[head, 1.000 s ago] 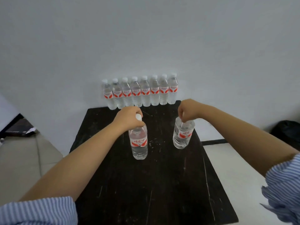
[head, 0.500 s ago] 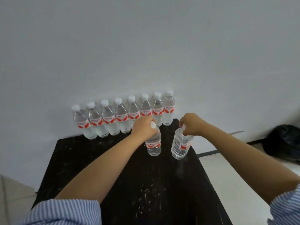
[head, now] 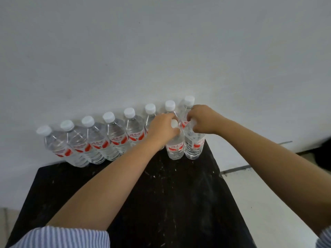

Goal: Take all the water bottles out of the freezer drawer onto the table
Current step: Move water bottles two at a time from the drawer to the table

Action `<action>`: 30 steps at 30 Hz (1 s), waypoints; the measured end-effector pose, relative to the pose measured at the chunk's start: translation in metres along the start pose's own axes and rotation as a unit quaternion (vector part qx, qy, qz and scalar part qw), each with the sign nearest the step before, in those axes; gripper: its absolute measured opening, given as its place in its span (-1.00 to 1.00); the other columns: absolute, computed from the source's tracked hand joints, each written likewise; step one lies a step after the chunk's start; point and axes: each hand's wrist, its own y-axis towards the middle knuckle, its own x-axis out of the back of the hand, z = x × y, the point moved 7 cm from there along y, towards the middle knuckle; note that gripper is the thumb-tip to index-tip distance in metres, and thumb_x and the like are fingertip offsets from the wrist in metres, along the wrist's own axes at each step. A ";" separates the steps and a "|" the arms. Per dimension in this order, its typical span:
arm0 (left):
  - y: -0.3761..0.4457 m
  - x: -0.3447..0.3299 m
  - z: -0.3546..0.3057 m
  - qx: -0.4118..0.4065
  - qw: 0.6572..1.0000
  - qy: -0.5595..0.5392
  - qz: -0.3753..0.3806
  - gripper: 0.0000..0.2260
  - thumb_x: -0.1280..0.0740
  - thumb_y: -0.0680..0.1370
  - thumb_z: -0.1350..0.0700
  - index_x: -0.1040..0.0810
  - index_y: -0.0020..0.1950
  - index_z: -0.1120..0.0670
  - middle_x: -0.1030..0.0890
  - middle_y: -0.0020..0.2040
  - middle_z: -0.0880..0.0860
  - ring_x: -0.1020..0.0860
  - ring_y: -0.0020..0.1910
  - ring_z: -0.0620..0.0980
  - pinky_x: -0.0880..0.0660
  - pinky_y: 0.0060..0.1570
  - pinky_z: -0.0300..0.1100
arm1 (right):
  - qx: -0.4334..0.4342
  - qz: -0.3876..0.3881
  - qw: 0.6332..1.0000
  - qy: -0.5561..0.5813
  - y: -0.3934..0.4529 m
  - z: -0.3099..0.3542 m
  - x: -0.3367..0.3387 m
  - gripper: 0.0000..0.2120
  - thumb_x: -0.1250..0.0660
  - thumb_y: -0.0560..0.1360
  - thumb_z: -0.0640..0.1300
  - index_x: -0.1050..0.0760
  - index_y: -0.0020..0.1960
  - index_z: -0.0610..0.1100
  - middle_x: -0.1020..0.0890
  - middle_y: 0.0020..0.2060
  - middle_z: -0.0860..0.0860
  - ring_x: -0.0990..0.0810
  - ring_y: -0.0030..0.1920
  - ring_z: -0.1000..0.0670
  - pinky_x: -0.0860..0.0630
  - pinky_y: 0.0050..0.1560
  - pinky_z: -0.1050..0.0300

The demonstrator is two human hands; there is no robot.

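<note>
A row of several clear water bottles with white caps and red labels stands along the white wall at the back of the black table. In front of the row's right end stand two more bottles side by side. My left hand grips the top of the left bottle. My right hand grips the top of the right bottle. Both bottles stand upright with their bases on the table. The freezer drawer is out of view.
The white wall rises right behind the bottle row. The table's right edge runs close beside the right bottle, with pale floor tiles below. A dark object lies on the floor at the far right.
Both hands have carried their bottles farther back and set them close together just in front of the row's right end. The view has tilted toward the wall.
</note>
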 end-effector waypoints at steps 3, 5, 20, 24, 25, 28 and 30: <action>0.009 -0.003 0.000 -0.021 0.999 0.024 -0.003 -0.73 -0.34 0.50 0.16 -0.52 0.19 0.11 -0.58 0.13 0.10 -0.54 0.11 0.08 -0.41 -0.02 -0.16 | 0.018 0.005 1.000 0.017 0.008 -0.006 -0.002 -0.63 -0.21 0.44 -0.38 -0.49 0.22 -0.26 -0.49 0.19 -0.18 -0.47 0.22 -0.15 -0.40 0.24 0.07; 0.011 -0.005 0.001 -0.032 0.999 0.023 -0.010 -0.74 -0.34 0.50 0.16 -0.52 0.18 0.12 -0.57 0.11 0.10 -0.54 0.09 0.07 -0.38 -0.05 -0.18 | 0.017 0.002 0.999 0.029 0.009 -0.009 -0.004 -0.60 -0.19 0.44 -0.40 -0.47 0.26 -0.25 -0.45 0.24 -0.17 -0.45 0.26 -0.14 -0.39 0.29 0.06; 0.005 -0.019 0.006 -0.036 0.996 0.060 0.055 -0.64 -0.29 0.55 0.09 -0.29 0.31 0.08 -0.56 0.10 0.10 -0.56 0.08 0.12 -0.43 -0.07 -0.10 | -0.073 -0.056 0.988 0.128 -0.004 -0.016 -0.014 -0.46 -0.31 0.49 -0.18 -0.24 0.43 -0.11 -0.45 0.27 -0.15 -0.49 0.22 -0.14 -0.43 0.13 0.10; 0.010 -0.019 0.005 -0.020 0.997 0.018 0.067 -0.71 -0.25 0.57 0.15 -0.32 0.28 0.10 -0.56 0.10 0.13 -0.55 0.10 0.12 -0.48 0.03 -0.05 | -0.090 -0.063 0.984 0.137 -0.003 -0.018 -0.013 -0.49 -0.33 0.47 -0.19 -0.28 0.39 -0.13 -0.52 0.19 -0.18 -0.50 0.20 -0.16 -0.44 0.13 0.07; 0.012 -0.019 0.006 -0.018 0.997 0.014 0.069 -0.71 -0.24 0.57 0.16 -0.32 0.28 0.10 -0.56 0.11 0.13 -0.55 0.10 0.12 -0.48 0.03 -0.06 | -0.094 -0.073 0.983 0.139 -0.002 -0.018 -0.012 -0.51 -0.33 0.47 -0.20 -0.30 0.37 -0.14 -0.52 0.19 -0.17 -0.50 0.20 -0.16 -0.44 0.14 0.06; 0.017 -0.020 0.008 -0.024 0.997 0.011 0.071 -0.72 -0.25 0.57 0.16 -0.33 0.27 0.10 -0.56 0.11 0.13 -0.55 0.10 0.12 -0.47 0.04 -0.06 | -0.102 -0.096 0.979 0.150 0.000 -0.019 -0.013 -0.53 -0.32 0.48 -0.20 -0.32 0.36 -0.14 -0.52 0.20 -0.15 -0.51 0.19 -0.16 -0.44 0.15 0.06; 0.021 -0.021 0.008 -0.034 0.996 0.021 0.078 -0.72 -0.28 0.56 0.14 -0.34 0.25 0.11 -0.56 0.12 0.14 -0.55 0.11 0.13 -0.48 0.07 -0.03 | -0.108 -0.105 0.977 0.154 0.000 -0.020 -0.015 -0.53 -0.31 0.48 -0.21 -0.32 0.37 -0.13 -0.51 0.20 -0.14 -0.52 0.18 -0.15 -0.45 0.15 0.06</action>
